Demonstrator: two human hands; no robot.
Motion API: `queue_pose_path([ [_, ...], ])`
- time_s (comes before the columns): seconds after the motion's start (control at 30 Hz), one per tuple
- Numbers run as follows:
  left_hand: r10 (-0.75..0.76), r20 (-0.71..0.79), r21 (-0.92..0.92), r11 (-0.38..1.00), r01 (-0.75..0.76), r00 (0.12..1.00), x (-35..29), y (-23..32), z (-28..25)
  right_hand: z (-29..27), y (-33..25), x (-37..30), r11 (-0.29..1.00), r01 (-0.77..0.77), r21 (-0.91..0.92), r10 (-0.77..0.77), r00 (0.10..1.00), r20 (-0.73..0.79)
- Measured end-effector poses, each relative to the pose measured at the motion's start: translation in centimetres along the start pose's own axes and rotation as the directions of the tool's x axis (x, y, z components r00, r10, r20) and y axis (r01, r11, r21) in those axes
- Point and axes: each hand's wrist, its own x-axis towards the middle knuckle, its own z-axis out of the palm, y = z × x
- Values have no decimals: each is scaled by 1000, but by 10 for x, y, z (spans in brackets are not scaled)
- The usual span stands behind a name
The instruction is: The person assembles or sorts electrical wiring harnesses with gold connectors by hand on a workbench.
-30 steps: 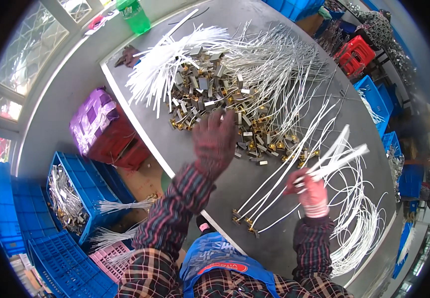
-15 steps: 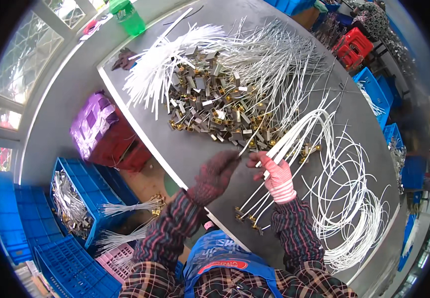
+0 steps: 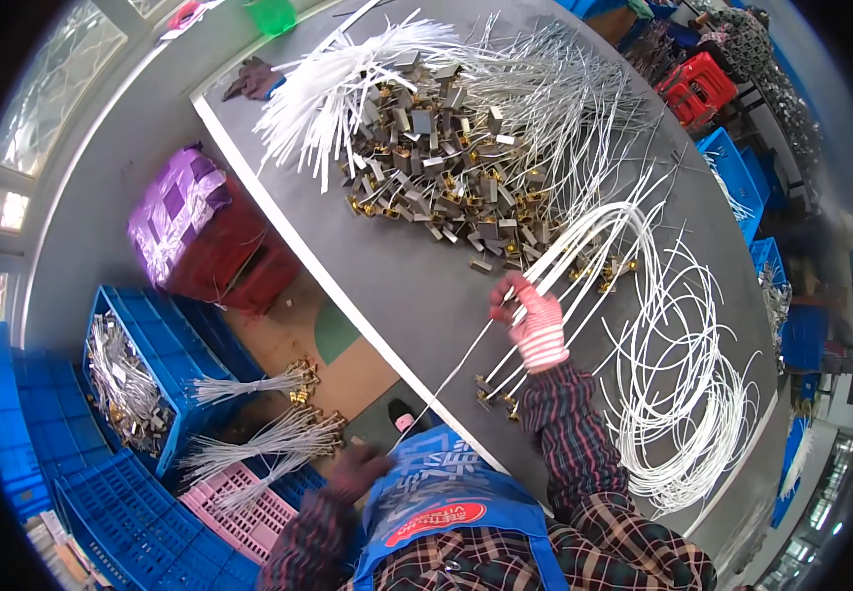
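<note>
Right hand (image 3: 535,325): gripping white tubes (image 3: 569,242), centre
Left hand (image 3: 359,471): blurring, lower centre; openness, hold unclear
White wire (image 3: 460,364): slanting down-left between them

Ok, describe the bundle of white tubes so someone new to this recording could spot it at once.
Over the dark grey tabletop, find the striped-gloved right hand. The bundle of white tubes arches from that hand toward the picture's upper right. Its strands look thicker than the thin white wires coiled beside it.

blue apron (image 3: 453,491): large white characters (image 3: 436,471) on front; below them, red oval label (image 3: 436,524) with white lettering.
</note>
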Motion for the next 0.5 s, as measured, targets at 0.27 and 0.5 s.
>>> queue_pose_path([
  [0.27, 16, 10, -68, 998, -15, 1000, -58, -57, -28, 23, 3, -26, 993, -17, -113, 27, 996, 88],
  [0.5, -50, -120, -514, 858, -19, 992, -15, -18, 1, 25, -22, -30, 972, 170, -162, -173, 985, -4],
])
